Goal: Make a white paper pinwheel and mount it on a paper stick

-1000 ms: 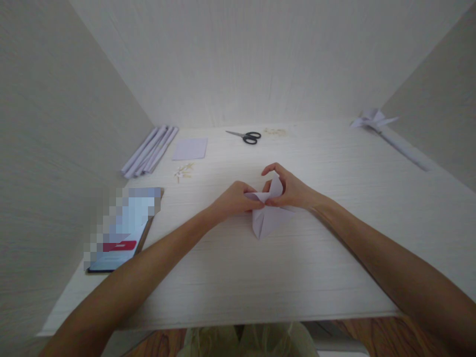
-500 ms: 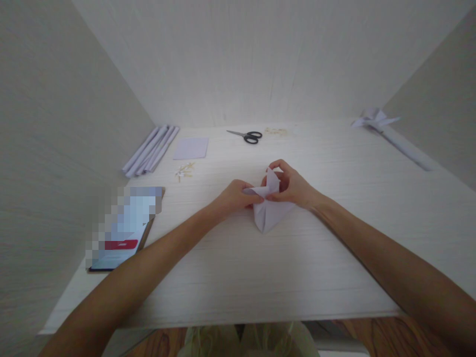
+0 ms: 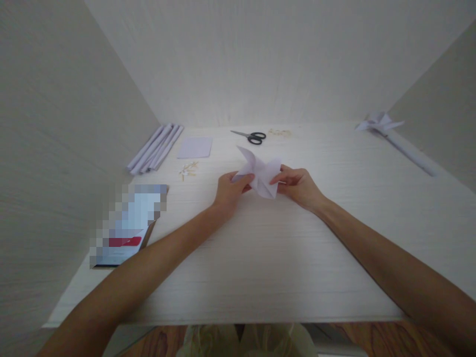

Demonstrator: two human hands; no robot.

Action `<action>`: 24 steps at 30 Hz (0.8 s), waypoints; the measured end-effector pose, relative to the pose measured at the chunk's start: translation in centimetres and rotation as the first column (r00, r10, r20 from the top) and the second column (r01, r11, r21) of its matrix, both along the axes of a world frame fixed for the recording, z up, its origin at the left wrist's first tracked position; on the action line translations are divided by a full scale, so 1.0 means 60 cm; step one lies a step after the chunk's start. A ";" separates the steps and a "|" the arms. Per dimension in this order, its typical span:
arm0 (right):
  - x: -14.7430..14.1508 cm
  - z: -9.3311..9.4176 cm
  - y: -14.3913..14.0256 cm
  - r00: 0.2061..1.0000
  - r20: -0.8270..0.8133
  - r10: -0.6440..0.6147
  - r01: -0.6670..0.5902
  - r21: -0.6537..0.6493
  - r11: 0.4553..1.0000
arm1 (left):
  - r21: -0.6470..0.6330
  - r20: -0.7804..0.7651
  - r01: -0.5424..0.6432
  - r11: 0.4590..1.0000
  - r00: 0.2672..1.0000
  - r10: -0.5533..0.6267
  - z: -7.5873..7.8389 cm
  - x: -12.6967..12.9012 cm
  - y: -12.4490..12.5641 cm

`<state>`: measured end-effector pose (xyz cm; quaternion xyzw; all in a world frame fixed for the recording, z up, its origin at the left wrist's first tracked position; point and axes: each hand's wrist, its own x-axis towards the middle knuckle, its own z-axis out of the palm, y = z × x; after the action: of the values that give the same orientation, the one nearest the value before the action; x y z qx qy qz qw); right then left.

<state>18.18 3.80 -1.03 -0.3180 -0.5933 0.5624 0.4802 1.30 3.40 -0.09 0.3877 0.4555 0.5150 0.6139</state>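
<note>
Pinching a paper pinwheel (image 3: 262,174) from opposite sides over the desk (image 3: 260,270), the left hand (image 3: 228,192) and right hand (image 3: 302,188) share the grip, probably so its curled blades don't unfurl; beyond lie a paper square (image 3: 195,148) and scissors (image 3: 253,137) (clear of the fingers, presumably for room).

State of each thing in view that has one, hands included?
Left hand: pinching the folded paper
Right hand: pinching the folded paper's other side
Folded paper: corners curled into pinwheel blades, held
Scissors: look closed, lying flat
Square paper: unfolded, flat
Paper rolls: rolled up, bunched
Pinwheel on a paper stick: assembled, lying down
Touchscreen device: screen lit, partly pixelated
</note>
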 end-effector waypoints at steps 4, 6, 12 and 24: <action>0.000 -0.002 0.001 0.999 0.031 -0.023 0.022 0.013 1.000 | 0.003 -0.033 0.001 1.000 0.999 -0.001 0.001 0.001 -0.003; 0.000 -0.004 0.002 0.998 0.025 -0.050 0.050 0.006 0.999 | 0.004 -0.054 0.001 1.000 0.999 -0.001 0.001 0.002 -0.005; -0.006 -0.011 0.004 0.989 0.050 -0.138 0.139 -0.023 0.990 | 0.041 -0.134 -0.003 0.999 0.991 0.009 -0.003 0.004 -0.006; -0.024 0.001 -0.005 0.954 0.153 -0.258 0.265 -0.028 0.964 | 0.142 -0.294 0.012 0.990 0.955 0.030 -0.018 0.003 -0.004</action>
<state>16.73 3.52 -0.96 -0.4461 -0.5663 0.4828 0.4972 1.45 3.14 -1.17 0.5010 0.5060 0.4852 0.5074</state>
